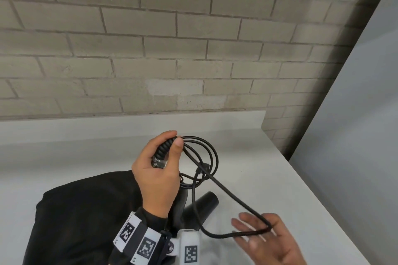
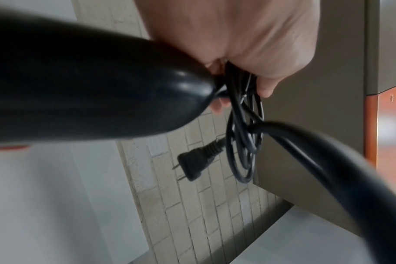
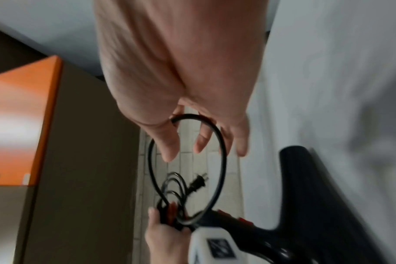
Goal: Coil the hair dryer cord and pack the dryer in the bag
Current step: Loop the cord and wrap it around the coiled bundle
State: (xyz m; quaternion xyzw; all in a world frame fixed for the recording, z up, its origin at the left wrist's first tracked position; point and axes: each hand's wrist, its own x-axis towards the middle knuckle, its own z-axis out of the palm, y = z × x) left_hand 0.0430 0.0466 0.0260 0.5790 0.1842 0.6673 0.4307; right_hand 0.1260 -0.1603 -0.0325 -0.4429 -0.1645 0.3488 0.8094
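Note:
My left hand (image 1: 159,168) is raised over the white counter (image 1: 269,168). It grips the ribbed end of the black hair dryer's (image 1: 205,202) handle together with several coiled loops of cord (image 1: 212,153). The dryer hangs below that hand, nozzle toward the right. From the coils a long cord loop runs down to my right hand (image 1: 265,239). That hand is held palm up with fingers spread, and the cord is hooked across them. The plug (image 2: 197,162) dangles beside the coils in the left wrist view. The black bag (image 1: 81,211) lies crumpled on the counter at the left.
A brick wall (image 1: 172,49) backs the counter. A grey panel (image 1: 355,125) stands along its right side, and the counter's right edge runs diagonally toward me. An orange cabinet face (image 3: 23,116) shows in the right wrist view.

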